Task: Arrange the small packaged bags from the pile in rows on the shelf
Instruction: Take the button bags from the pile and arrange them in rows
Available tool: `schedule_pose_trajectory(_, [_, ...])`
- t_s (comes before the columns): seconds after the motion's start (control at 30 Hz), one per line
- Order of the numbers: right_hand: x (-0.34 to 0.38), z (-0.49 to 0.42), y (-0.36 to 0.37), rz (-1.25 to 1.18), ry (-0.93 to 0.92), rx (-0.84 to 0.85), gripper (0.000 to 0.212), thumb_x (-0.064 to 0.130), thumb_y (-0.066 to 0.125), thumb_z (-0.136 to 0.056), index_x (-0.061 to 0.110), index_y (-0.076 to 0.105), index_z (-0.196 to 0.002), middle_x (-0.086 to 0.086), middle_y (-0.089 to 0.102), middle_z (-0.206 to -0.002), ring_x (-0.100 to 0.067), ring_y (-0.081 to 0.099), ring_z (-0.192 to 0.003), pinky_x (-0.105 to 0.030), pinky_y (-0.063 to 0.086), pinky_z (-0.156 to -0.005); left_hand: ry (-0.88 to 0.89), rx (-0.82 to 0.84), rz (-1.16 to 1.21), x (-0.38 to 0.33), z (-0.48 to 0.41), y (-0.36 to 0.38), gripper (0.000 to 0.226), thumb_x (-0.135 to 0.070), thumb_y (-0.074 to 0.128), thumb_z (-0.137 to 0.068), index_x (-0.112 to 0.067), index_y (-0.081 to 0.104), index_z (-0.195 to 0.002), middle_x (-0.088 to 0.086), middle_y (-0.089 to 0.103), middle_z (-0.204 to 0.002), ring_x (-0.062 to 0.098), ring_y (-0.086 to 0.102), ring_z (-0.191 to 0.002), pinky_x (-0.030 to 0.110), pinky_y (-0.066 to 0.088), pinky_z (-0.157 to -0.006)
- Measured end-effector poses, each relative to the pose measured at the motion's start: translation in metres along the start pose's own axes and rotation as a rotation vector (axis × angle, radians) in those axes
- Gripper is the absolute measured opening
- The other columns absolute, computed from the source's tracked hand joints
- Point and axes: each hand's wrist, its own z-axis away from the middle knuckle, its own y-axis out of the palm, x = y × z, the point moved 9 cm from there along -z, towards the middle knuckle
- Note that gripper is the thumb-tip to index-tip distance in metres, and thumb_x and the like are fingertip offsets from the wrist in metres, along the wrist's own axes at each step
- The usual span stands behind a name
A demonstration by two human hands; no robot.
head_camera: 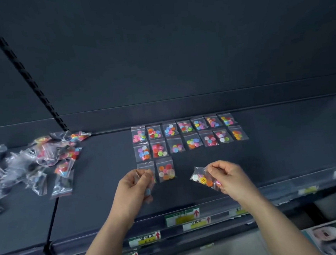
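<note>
Your right hand (227,178) has its grip pinching a button bag (202,180) by one corner, near the front edge of the shelf (246,161). Your left hand (134,188) pinches another bag (149,191). Each is probably light, limp and slick, so hold the flat plastic margin.

Two full rows of button bags (185,135) lie flat on the dark shelf (275,149). Left of the rows sits the loose pile (45,163). Just below the rows, the right hand (230,179) pinches one bag (202,180) — the left hand (133,188) grips a second bag (148,193).
</note>
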Motion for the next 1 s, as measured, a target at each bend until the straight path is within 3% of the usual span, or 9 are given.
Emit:
schedule_pose_trajectory(0.17, [-0.004, -0.016, -0.001, -0.029, 0.055, 0.122, 0.009, 0.026, 0.062, -0.092, 0.022, 0.069, -0.091, 0.007, 0.066, -0.075, 0.002, 0.043, -0.040, -0.019, 0.035, -0.046, 0.016, -0.024, -0.085, -0.004, -0.006, 0.012, 0.024, -0.027, 0.059, -0.093, -0.004, 0.062, -0.085, -0.008, 0.052, -0.050, 0.014, 0.044, -0.051, 0.033, 0.049, -0.057])
schedule_pose_trajectory(0.3, [0.011, -0.027, 0.004, 0.005, 0.033, 0.218, 0.006, 0.029, 0.068, -0.088, 0.026, 0.069, -0.093, 0.003, 0.071, -0.098, 0.002, 0.051, -0.053, -0.019, 0.040, -0.053, 0.034, 0.055, -0.116, -0.016, -0.015, 0.031, 0.027, -0.030, 0.070, -0.084, -0.004, 0.066, -0.089, -0.007, 0.054, -0.050, 0.011, 0.041, -0.044, 0.025, 0.041, -0.046])
schedule_pose_trajectory(0.4, [0.029, -0.031, 0.012, -0.021, -0.016, 0.304, 0.007, 0.028, 0.070, -0.085, 0.028, 0.070, -0.092, 0.006, 0.069, -0.090, 0.001, 0.056, -0.062, -0.016, 0.041, -0.055, -0.025, 0.166, -0.054, -0.023, -0.023, 0.052, 0.030, -0.032, 0.074, -0.079, -0.005, 0.069, -0.092, 0.005, 0.057, -0.062, 0.010, 0.038, -0.042, 0.023, 0.035, -0.043])
schedule_pose_trajectory(0.5, [0.042, -0.035, 0.020, -0.010, -0.053, 0.350, 0.010, 0.027, 0.071, -0.084, 0.031, 0.071, -0.093, 0.004, 0.064, -0.083, -0.006, 0.056, -0.070, -0.016, 0.041, -0.056, -0.086, 0.281, -0.028, -0.026, -0.032, 0.071, 0.032, -0.036, 0.075, -0.075, -0.007, 0.072, -0.090, 0.001, 0.057, -0.060, 0.008, 0.037, -0.044, 0.023, 0.034, -0.044])
schedule_pose_trajectory(0.63, [0.043, -0.042, 0.021, -0.163, -0.026, 0.336, 0.018, 0.024, 0.073, -0.083, 0.020, 0.070, -0.100, -0.004, 0.064, -0.081, -0.008, 0.044, -0.057, -0.021, 0.031, -0.050, -0.086, 0.261, 0.026, -0.027, -0.047, 0.069, 0.014, -0.027, 0.073, -0.082, -0.013, 0.071, -0.078, 0.007, 0.052, -0.060, 0.012, 0.036, -0.044, 0.022, 0.033, -0.042])
schedule_pose_trajectory(0.77, [0.033, -0.047, 0.019, -0.255, -0.016, 0.271, 0.017, 0.017, 0.069, -0.086, 0.004, 0.068, -0.096, -0.008, 0.072, -0.083, -0.003, 0.040, -0.048, -0.021, 0.028, -0.047, -0.023, 0.236, 0.031, -0.030, -0.050, 0.065, 0.021, -0.026, 0.069, -0.086, -0.006, 0.065, -0.079, 0.012, 0.055, -0.059, 0.017, 0.037, -0.044, 0.021, 0.033, -0.040])
schedule_pose_trajectory(0.93, [0.018, -0.063, 0.011, -0.314, 0.011, 0.149, 0.009, 0.013, 0.064, -0.090, 0.005, 0.068, -0.093, -0.007, 0.064, -0.076, -0.007, 0.035, -0.045, -0.022, 0.029, -0.044, -0.021, 0.288, -0.118, -0.026, -0.045, 0.066, 0.017, -0.023, 0.062, -0.092, -0.008, 0.065, -0.082, 0.005, 0.075, -0.081, 0.012, 0.045, -0.048, 0.020, 0.037, -0.042])
schedule_pose_trajectory(1.0, [0.016, -0.067, 0.012, -0.202, 0.021, 0.174, 0.008, 0.014, 0.062, -0.091, 0.008, 0.067, -0.090, -0.003, 0.064, -0.071, -0.005, 0.038, -0.044, -0.021, 0.031, -0.045, -0.009, 0.254, -0.165, -0.024, -0.045, 0.060, 0.014, -0.020, 0.061, -0.092, -0.010, 0.067, -0.083, 0.000, 0.074, -0.076, 0.009, 0.048, -0.048, 0.019, 0.037, -0.041])
